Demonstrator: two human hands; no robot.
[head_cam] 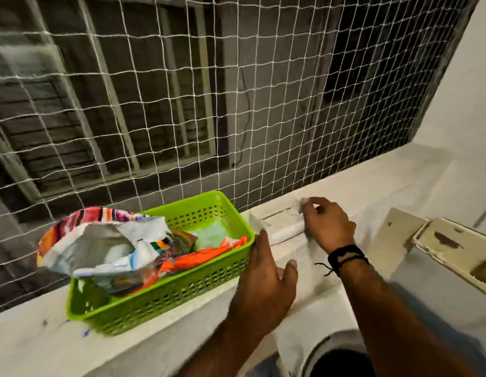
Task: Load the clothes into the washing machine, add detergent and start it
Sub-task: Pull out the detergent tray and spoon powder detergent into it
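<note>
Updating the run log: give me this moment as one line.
left hand: open, beside green basket | right hand: pinching small white item, unclear | detergent pouches: in basket

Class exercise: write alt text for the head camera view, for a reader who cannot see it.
A person's left hand rests open against a green plastic basket of colourful packets on a white ledge, while the right hand pinches something small and white beside it. White netting covers the opening behind.
</note>
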